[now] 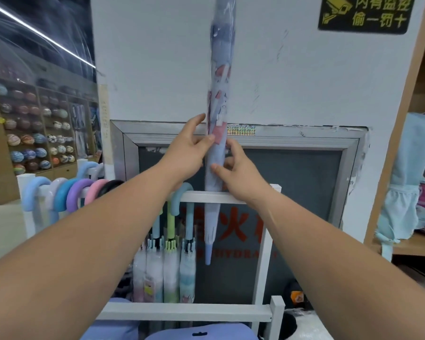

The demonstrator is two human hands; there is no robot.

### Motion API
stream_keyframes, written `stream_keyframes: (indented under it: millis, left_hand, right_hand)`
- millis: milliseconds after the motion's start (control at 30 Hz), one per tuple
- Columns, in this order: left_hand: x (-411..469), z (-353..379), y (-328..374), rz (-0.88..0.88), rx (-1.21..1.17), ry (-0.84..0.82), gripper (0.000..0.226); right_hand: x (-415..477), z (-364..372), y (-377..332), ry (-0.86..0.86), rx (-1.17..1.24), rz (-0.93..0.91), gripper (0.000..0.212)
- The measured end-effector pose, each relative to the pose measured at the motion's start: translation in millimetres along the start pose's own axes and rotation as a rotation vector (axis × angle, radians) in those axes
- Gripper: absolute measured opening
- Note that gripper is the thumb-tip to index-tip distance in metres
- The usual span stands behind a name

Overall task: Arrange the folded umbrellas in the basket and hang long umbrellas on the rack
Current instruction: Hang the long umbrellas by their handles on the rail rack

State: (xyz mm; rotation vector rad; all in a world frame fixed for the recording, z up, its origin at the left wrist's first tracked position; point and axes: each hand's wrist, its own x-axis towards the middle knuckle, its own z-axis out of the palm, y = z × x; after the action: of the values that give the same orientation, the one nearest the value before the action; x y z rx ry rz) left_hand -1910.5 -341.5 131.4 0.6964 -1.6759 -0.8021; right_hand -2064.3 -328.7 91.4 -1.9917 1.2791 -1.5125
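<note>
Head view shows outstretched left hand (189, 148) and right hand (242, 177) gripping upright long umbrella (219, 94) at rack (196, 198).

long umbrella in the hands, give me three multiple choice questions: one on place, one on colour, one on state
1. Where does the tip of the long umbrella point?
A. up at the ceiling
B. down, below the top rail of the rack
C. sideways to the left

2. What colour is the curved handle hooked on that rail?
A. red
B. yellow
C. teal

3. What state is the long umbrella in?
A. opened wide
B. closed and held upright
C. lying on the floor

Answers: 1 B, the tip hangs lower than the rail. 2 C, the hook is plainly teal. 3 B, the left hand and right hand grip its rolled canopy, which stands vertical.
</note>
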Motion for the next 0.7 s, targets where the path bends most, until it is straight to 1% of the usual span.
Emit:
stream_keyframes:
  millis: [133,200,300,433,500,600,700]
  left_hand:
    - [-3,7,-1,0.036,-0.015,-0.012,0.043]
    - [-7,6,-6,0.014,-0.018,-0.031,0.043]
    - [-15,4,-18,0.010,0.063,-0.064,0.047]
    - [-20,5,-24,0.009,0.118,-0.092,0.045]
    - [-18,4,-23,-0.011,0.123,-0.102,0.044]
    - [-15,-2,-21,-0.052,0.170,-0.119,0.045]
    - [-10,-8,-15,-0.077,0.184,-0.061,0.054]
  right_hand:
    - [-8,0,4,-0.045,-0.119,0.022,0.048]
    - [-7,-5,0,-0.070,-0.118,0.020,0.037]
    - [-1,-17,-14,-0.026,-0.056,0.028,0.026]
    - [10,-22,-40,0.068,0.207,0.044,0.022]
    - [15,-18,-46,0.088,0.198,0.007,0.022]
    - [20,-12,-44,0.085,0.161,0.002,0.024]
    - [19,-8,-35,0.055,0.163,0.014,0.021]
